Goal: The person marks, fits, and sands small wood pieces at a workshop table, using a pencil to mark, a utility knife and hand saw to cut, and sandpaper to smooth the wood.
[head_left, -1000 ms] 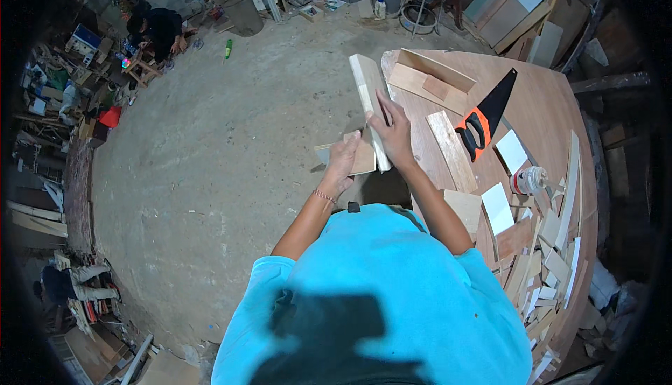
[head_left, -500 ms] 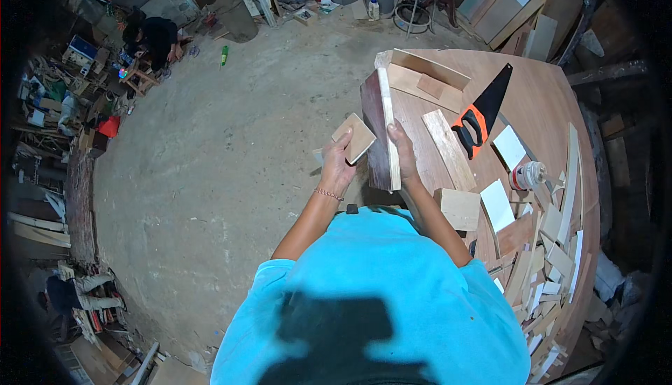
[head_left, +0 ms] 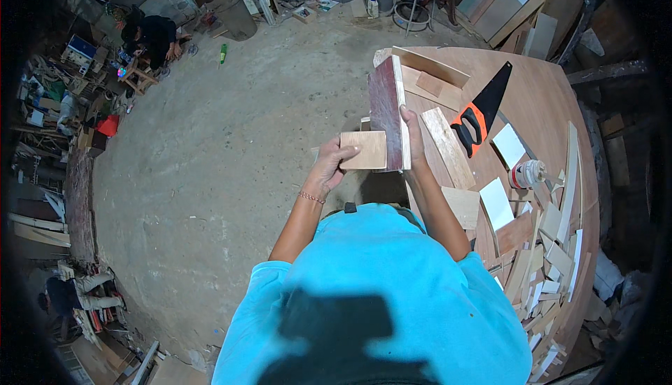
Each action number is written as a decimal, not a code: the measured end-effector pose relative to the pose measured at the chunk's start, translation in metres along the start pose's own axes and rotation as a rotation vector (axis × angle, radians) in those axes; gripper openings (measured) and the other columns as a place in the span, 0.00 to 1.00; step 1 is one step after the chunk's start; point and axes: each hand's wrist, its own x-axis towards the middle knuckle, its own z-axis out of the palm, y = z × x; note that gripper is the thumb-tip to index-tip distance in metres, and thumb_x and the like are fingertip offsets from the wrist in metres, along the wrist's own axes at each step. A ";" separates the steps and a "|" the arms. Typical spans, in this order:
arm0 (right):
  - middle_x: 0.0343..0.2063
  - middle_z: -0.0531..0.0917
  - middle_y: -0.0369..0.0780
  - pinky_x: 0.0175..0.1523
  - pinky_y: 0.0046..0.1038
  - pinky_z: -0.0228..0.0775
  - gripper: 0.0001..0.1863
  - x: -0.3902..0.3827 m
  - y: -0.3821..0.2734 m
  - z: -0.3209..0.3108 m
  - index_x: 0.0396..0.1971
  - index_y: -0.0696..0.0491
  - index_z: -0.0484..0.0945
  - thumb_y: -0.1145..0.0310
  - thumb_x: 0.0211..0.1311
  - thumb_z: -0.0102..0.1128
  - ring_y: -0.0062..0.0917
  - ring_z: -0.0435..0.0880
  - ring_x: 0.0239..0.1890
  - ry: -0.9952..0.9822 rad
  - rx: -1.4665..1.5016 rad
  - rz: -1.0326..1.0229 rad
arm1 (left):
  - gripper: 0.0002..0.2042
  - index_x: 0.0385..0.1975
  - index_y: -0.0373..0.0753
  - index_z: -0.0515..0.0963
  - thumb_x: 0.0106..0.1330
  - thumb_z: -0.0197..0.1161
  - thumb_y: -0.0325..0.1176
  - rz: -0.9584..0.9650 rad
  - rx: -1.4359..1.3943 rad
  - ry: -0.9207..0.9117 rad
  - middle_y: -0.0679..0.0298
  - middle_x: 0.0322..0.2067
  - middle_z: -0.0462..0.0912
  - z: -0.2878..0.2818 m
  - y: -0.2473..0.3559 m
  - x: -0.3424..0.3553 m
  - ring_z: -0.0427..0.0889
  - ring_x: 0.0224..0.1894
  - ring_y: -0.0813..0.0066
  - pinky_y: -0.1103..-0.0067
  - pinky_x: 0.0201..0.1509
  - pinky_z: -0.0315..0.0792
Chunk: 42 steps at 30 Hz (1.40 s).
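Left hand [head_left: 329, 163]: grasps one small square wooden block [head_left: 365, 150] by its left side. Right hand [head_left: 414, 140]: grasps one reddish-faced board [head_left: 387, 105] by its right edge. Block and board are held at the left side of one table [head_left: 542, 94]; the block overlaps the board's near end, contact indiscernible. Right of the board lie one saw [head_left: 490, 101], one pale plank [head_left: 448, 148], one jar [head_left: 527, 174]

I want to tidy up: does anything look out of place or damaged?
Wood scraps lie jumbled at odd angles on the table at lower right, and a green bottle-like object is alone on the floor. The board in the right hand has pale streaks across its dark face, possibly scuffs.
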 end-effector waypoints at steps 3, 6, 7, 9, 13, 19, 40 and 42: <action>0.31 0.74 0.38 0.37 0.22 0.66 0.27 0.002 -0.005 0.004 0.49 0.58 0.66 0.55 0.54 0.50 0.20 0.73 0.32 -0.005 -0.303 -0.097 | 0.14 0.38 0.30 0.69 0.52 0.60 0.25 0.002 0.055 -0.079 0.61 0.32 0.76 -0.001 -0.011 0.002 0.77 0.34 0.75 0.79 0.39 0.72; 0.33 0.74 0.37 0.37 0.21 0.65 0.28 0.004 -0.001 0.016 0.52 0.57 0.65 0.59 0.53 0.54 0.17 0.72 0.31 0.004 -0.673 -0.262 | 0.12 0.37 0.29 0.70 0.52 0.58 0.24 0.086 0.064 0.065 0.60 0.32 0.76 -0.001 -0.013 0.003 0.77 0.33 0.74 0.80 0.39 0.73; 0.35 0.75 0.37 0.40 0.20 0.65 0.29 -0.007 -0.002 0.022 0.53 0.55 0.65 0.61 0.51 0.57 0.17 0.72 0.35 -0.026 -0.739 -0.161 | 0.11 0.36 0.29 0.71 0.53 0.58 0.25 0.143 0.016 0.114 0.59 0.32 0.77 -0.003 -0.008 0.004 0.77 0.33 0.74 0.80 0.40 0.73; 0.41 0.75 0.44 0.49 0.24 0.63 0.28 -0.012 0.021 0.005 0.50 0.54 0.68 0.60 0.48 0.59 0.24 0.73 0.42 -0.091 -0.905 -0.257 | 0.10 0.35 0.28 0.71 0.53 0.57 0.25 0.207 -0.033 0.162 0.58 0.32 0.77 -0.010 0.001 0.004 0.78 0.33 0.73 0.80 0.40 0.73; 0.48 0.71 0.50 0.55 0.28 0.59 0.29 -0.022 0.024 0.006 0.50 0.56 0.68 0.62 0.46 0.59 0.31 0.70 0.51 -0.090 -1.002 -0.340 | 0.10 0.35 0.29 0.71 0.55 0.57 0.26 0.205 -0.064 0.167 0.57 0.33 0.77 -0.019 0.000 0.005 0.78 0.33 0.72 0.78 0.40 0.73; 0.46 0.73 0.49 0.54 0.25 0.59 0.29 0.014 -0.013 0.024 0.52 0.56 0.66 0.58 0.49 0.56 0.28 0.71 0.49 -0.016 -0.933 -0.297 | 0.11 0.35 0.30 0.68 0.54 0.59 0.26 0.246 -0.067 0.161 0.59 0.33 0.76 0.019 0.002 -0.003 0.77 0.34 0.71 0.77 0.40 0.73; 0.29 0.74 0.40 0.28 0.26 0.70 0.26 -0.066 0.027 0.054 0.41 0.55 0.67 0.50 0.48 0.52 0.26 0.75 0.27 -0.146 -0.069 0.286 | 0.17 0.40 0.33 0.65 0.48 0.54 0.22 0.563 -0.276 0.385 0.60 0.35 0.72 -0.004 0.016 -0.051 0.74 0.37 0.72 0.79 0.43 0.70; 0.33 0.75 0.42 0.33 0.28 0.71 0.28 -0.074 0.054 0.052 0.43 0.58 0.67 0.50 0.50 0.50 0.27 0.76 0.31 -0.318 -0.015 0.463 | 0.17 0.40 0.33 0.66 0.48 0.55 0.21 0.693 -0.265 0.554 0.61 0.35 0.72 -0.028 0.010 -0.086 0.74 0.37 0.74 0.79 0.42 0.69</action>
